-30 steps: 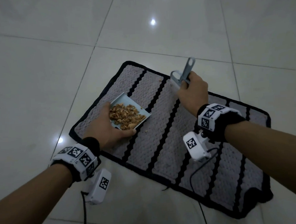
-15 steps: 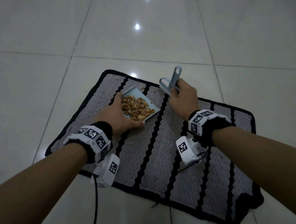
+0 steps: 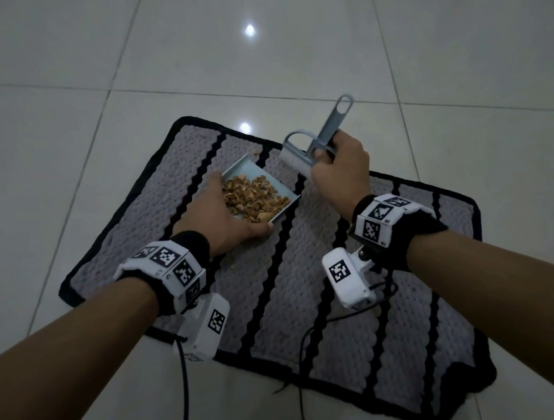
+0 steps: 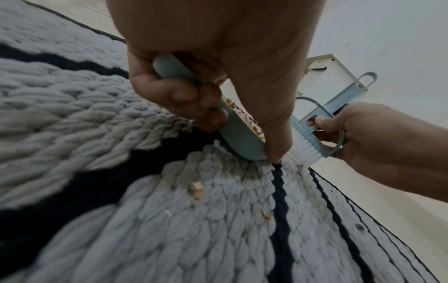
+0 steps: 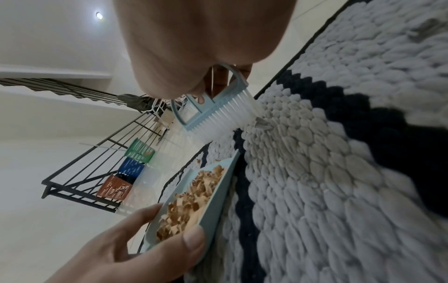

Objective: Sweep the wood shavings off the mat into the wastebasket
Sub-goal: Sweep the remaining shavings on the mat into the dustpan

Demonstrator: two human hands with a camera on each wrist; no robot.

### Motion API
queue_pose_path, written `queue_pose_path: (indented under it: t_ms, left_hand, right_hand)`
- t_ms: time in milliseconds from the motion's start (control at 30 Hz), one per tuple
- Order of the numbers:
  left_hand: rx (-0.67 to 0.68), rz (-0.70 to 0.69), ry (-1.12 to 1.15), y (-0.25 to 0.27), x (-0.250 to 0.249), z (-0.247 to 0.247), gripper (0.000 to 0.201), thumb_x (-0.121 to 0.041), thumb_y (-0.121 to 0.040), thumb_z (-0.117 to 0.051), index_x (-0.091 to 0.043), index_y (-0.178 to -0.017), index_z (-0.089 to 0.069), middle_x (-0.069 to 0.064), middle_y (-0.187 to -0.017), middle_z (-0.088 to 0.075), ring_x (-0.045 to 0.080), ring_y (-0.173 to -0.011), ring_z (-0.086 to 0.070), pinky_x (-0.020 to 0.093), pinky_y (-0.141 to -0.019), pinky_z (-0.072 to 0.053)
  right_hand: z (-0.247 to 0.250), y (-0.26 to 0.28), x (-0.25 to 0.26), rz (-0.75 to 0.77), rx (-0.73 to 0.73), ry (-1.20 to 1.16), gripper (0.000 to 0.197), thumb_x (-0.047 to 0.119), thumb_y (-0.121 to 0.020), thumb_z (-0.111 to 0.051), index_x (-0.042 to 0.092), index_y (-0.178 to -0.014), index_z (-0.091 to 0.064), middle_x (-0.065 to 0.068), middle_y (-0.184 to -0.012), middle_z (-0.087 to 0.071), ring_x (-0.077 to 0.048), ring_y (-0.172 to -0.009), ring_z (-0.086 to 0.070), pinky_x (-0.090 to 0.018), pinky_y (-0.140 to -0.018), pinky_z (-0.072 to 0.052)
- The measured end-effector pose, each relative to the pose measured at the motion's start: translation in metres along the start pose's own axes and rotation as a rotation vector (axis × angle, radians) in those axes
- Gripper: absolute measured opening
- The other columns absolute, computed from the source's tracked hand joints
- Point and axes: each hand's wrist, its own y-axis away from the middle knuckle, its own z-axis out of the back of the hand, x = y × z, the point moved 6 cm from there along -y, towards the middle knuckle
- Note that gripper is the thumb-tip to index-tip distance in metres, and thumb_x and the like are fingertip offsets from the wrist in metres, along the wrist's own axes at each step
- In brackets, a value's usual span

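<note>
Shavings (image 3: 252, 200) lie heaped in the pale blue dustpan (image 3: 281, 190), which my left hand (image 3: 219, 219) holds by its near end, thumb along the right edge and fingers (image 4: 184, 97) curled under the handle. The pan's lower edge sits on the grey mat (image 3: 274, 291) with black stripes, tilted up toward my palm. A few loose chips (image 4: 196, 190) remain on the weave just behind the pan, and another scrap (image 3: 256, 152) lies beyond its far corner.

My right hand (image 3: 340, 176) is closed around the handle of the small blue brush (image 3: 317, 142), one fingertip (image 4: 316, 121) poking through the frame. Its white bristles (image 5: 224, 119) touch the mat just beside the pan's open corner, the looped end of the handle pointing up and away from me.

Off the mat's far side, in the right wrist view, three mesh baskets (image 5: 139, 151) in green, blue and orange stand in a row by a black railing (image 5: 80, 166), well apart from the pan.
</note>
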Motion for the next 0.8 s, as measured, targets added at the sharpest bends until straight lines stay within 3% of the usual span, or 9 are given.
queue_pose_path:
  t_ms: [133,333,433,500,567,667,800]
  left_hand:
    - [-0.016,0.001,0.028,0.004,0.001,-0.001,0.127,-0.068,-0.051,-0.083,-0.027,-0.151,-0.017,-0.001,-0.138,-0.052,0.023,-0.116,-0.058,0.039,-0.098,-0.05]
    - [-0.096,0.079,0.086,0.008,0.02,0.007,0.134,-0.082,-0.036,-0.074,-0.032,-0.147,-0.018,0.001,-0.134,-0.056,0.026,-0.112,-0.061,0.046,-0.095,-0.052]
    - [-0.096,0.096,0.036,0.006,0.019,0.01,0.133,-0.081,-0.038,-0.072,-0.033,-0.148,-0.015,0.002,-0.135,-0.055,0.029,-0.114,-0.059,0.047,-0.095,-0.051]
    - [-0.09,0.097,0.03,0.005,0.018,0.009,0.131,-0.08,-0.039,-0.073,-0.032,-0.147,-0.016,0.003,-0.134,-0.055,0.029,-0.114,-0.059,0.047,-0.095,-0.051]
    - [-0.089,0.094,0.029,0.004,0.018,0.009,0.13,-0.079,-0.04,-0.074,-0.031,-0.147,-0.017,0.003,-0.133,-0.055,0.029,-0.113,-0.06,0.047,-0.094,-0.052]
    - [-0.09,0.092,0.023,0.004,0.019,0.009,0.13,-0.081,-0.039,-0.073,-0.033,-0.146,-0.017,0.003,-0.132,-0.056,0.029,-0.111,-0.061,0.048,-0.093,-0.052]
    - [-0.091,0.093,0.036,0.007,0.022,0.006,0.135,-0.087,-0.033,-0.069,-0.034,-0.146,-0.016,0.003,-0.131,-0.057,0.03,-0.11,-0.061,0.049,-0.092,-0.053]
  right_hand:
    - [-0.004,-0.011,0.003,0.026,0.001,0.052,0.019,0.006,-0.091,-0.052,0.011,-0.105,-0.065,-0.002,-0.09,-0.064,-0.02,-0.082,-0.057,-0.027,-0.071,-0.044]
    - [-0.031,-0.035,0.028,0.101,0.102,0.102,0.025,0.004,-0.09,-0.052,0.01,-0.11,-0.067,-0.01,-0.105,-0.071,-0.028,-0.095,-0.062,-0.023,-0.072,-0.041]
    - [-0.043,-0.037,0.037,0.128,0.202,0.187,0.027,0.003,-0.088,-0.051,0.008,-0.11,-0.065,-0.014,-0.101,-0.069,-0.032,-0.088,-0.061,-0.031,-0.071,-0.048]
    - [-0.046,-0.034,0.038,0.119,0.249,0.208,0.021,0.001,-0.084,-0.051,0.006,-0.1,-0.064,-0.014,-0.092,-0.067,-0.031,-0.078,-0.058,-0.032,-0.066,-0.045]
    - [-0.042,-0.031,0.036,0.072,0.235,0.131,0.018,-0.001,-0.08,-0.051,0.005,-0.091,-0.064,-0.013,-0.085,-0.066,-0.028,-0.072,-0.056,-0.027,-0.06,-0.04]
    - [-0.033,-0.025,0.031,0.009,0.171,0.005,0.018,0.002,-0.082,-0.052,0.007,-0.092,-0.066,-0.009,-0.084,-0.067,-0.021,-0.07,-0.058,-0.024,-0.058,-0.04]
    - [-0.014,-0.02,0.019,-0.051,0.094,-0.044,0.015,0.007,-0.087,-0.052,0.007,-0.094,-0.066,-0.013,-0.087,-0.068,-0.03,-0.074,-0.06,-0.029,-0.061,-0.04]
